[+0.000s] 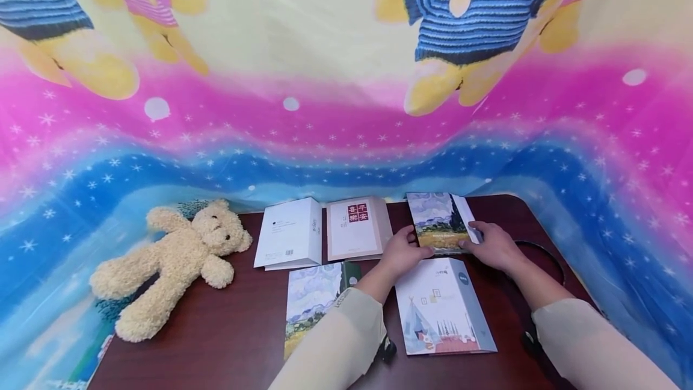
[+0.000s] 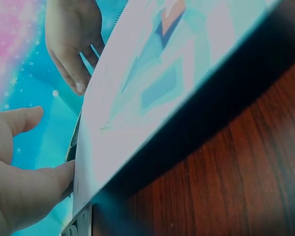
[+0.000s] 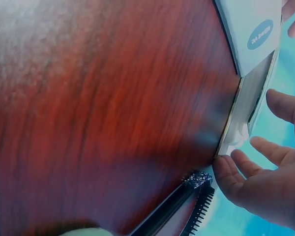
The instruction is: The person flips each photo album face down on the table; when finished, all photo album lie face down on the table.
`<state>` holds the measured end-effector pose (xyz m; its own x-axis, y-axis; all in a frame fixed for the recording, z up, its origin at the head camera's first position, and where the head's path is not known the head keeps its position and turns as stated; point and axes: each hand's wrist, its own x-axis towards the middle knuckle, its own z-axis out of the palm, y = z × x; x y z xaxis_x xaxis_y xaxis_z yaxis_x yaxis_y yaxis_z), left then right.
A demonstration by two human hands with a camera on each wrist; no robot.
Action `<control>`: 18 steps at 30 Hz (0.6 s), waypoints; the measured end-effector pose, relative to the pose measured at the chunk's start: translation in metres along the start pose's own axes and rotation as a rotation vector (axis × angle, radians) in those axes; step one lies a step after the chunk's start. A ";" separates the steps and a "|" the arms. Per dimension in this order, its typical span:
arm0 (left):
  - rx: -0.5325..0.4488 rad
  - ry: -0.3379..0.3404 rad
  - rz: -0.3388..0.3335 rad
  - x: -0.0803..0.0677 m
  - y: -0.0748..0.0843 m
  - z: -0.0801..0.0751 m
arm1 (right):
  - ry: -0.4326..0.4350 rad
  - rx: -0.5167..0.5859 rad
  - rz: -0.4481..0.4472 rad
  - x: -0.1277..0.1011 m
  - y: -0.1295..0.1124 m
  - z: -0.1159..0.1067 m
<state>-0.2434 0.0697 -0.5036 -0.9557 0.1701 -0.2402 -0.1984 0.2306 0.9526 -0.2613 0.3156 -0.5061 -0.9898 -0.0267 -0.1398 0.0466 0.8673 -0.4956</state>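
Head view: just right of centre in the frame, both hands hold a thick book with a painted wheat-field and cypress cover [image 1: 440, 221] at the far edge of the dark red-brown wooden table [image 1: 227, 330]. The left hand [image 1: 400, 253] grips its lower left corner with curled fingers, and the right hand [image 1: 495, 245] curls round its right edge. Directly below them lies a white book with a tent drawing [image 1: 441, 309]. A cream plush teddy bear [image 1: 173, 260] sprawls at the left.
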 end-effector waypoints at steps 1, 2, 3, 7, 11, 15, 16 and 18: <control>-0.001 -0.002 0.001 0.000 0.001 0.000 | -0.001 -0.001 0.002 0.000 0.000 0.000; -0.001 -0.004 0.003 0.000 0.001 0.001 | -0.004 -0.004 0.004 0.000 0.000 0.001; -0.002 -0.006 0.006 0.000 0.002 0.001 | -0.007 -0.006 0.005 0.000 -0.001 0.001; -0.011 -0.014 0.011 0.000 0.003 0.001 | -0.020 -0.021 0.013 -0.001 -0.001 0.001; -0.026 -0.015 0.008 0.001 0.002 0.000 | -0.028 -0.033 0.013 -0.001 -0.005 0.001; -0.057 -0.018 0.012 0.001 0.001 -0.001 | -0.038 -0.028 0.014 -0.001 -0.008 0.000; -0.065 -0.019 0.011 0.001 0.001 -0.001 | -0.040 -0.025 0.015 -0.001 -0.008 0.000; -0.081 -0.023 0.013 0.001 0.001 -0.002 | -0.045 -0.021 0.018 -0.001 -0.009 0.000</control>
<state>-0.2452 0.0679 -0.5030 -0.9533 0.1947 -0.2307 -0.2034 0.1503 0.9675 -0.2608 0.3073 -0.5016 -0.9818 -0.0333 -0.1870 0.0607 0.8781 -0.4747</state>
